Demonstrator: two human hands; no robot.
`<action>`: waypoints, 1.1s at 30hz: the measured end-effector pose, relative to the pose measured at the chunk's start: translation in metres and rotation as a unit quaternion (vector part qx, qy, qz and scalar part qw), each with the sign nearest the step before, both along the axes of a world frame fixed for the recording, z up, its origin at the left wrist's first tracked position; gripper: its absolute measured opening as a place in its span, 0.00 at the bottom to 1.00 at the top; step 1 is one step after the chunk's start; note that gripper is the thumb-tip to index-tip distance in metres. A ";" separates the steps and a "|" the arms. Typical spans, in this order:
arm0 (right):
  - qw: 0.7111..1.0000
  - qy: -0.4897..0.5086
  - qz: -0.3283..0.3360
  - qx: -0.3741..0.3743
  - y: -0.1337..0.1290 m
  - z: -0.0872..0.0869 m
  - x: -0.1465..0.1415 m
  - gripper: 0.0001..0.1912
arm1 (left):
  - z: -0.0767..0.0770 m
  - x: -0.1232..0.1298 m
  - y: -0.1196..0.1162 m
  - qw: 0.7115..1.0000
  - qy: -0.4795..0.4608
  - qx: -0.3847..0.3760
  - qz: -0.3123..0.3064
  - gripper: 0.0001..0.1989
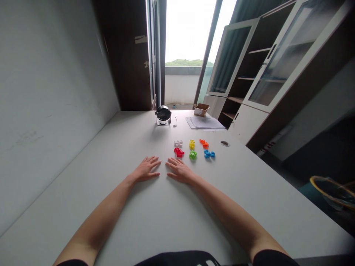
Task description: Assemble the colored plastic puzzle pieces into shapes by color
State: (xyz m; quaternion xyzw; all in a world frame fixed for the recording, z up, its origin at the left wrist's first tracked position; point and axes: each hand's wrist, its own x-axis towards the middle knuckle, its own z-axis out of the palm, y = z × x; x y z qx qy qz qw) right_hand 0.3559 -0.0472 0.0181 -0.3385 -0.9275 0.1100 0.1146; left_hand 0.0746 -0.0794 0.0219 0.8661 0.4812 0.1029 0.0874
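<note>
My left hand [146, 169] lies flat on the white table [155, 218], fingers spread and holding nothing. Just across from it, my right hand [179, 170] also rests palm down with its fingers apart. Beyond the right hand sit small piles of plastic pieces, sorted by colour in two rows. The red pile [179, 152] is nearest to my right fingertips, with green pieces [193, 154] and blue pieces [209, 154] to its right. Behind them are white pieces [178, 143], yellow pieces [192, 144] and orange pieces [204, 143]. The exact shape of the pieces is too small to tell.
A round black device on a silver stand [163, 115] stands at the table's far side, beside a short thin cord [175, 122]. Papers [205, 122] and an open cardboard box [201, 109] lie at the back right. A cable hole [225, 143] is near the right edge.
</note>
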 end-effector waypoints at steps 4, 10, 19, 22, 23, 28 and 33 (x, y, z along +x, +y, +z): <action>1.000 0.000 0.001 -0.001 0.000 0.000 0.000 0.36 | -0.001 0.000 0.001 1.000 0.003 -0.003 -0.001 0.36; 1.000 0.001 0.001 -0.003 0.000 0.001 0.000 0.35 | 0.000 0.000 0.000 1.000 -0.002 -0.005 0.002 0.36; 1.000 0.006 0.008 0.004 0.000 0.002 0.000 0.35 | 0.002 0.001 -0.001 1.000 -0.013 -0.006 0.005 0.35; 1.000 0.024 0.013 0.016 0.000 0.000 -0.001 0.33 | 0.002 0.001 -0.001 1.000 -0.013 -0.007 0.004 0.35; 0.999 0.039 0.017 0.020 0.000 0.000 0.000 0.30 | 0.003 0.001 -0.002 1.000 -0.012 -0.007 0.004 0.35; 0.988 0.149 -0.039 0.029 0.013 0.012 0.016 0.21 | 0.003 -0.002 -0.001 0.999 -0.037 0.017 0.007 0.32; 0.956 0.198 -0.188 0.107 0.064 0.026 0.074 0.18 | -0.003 0.000 0.014 0.996 -0.069 0.016 0.049 0.28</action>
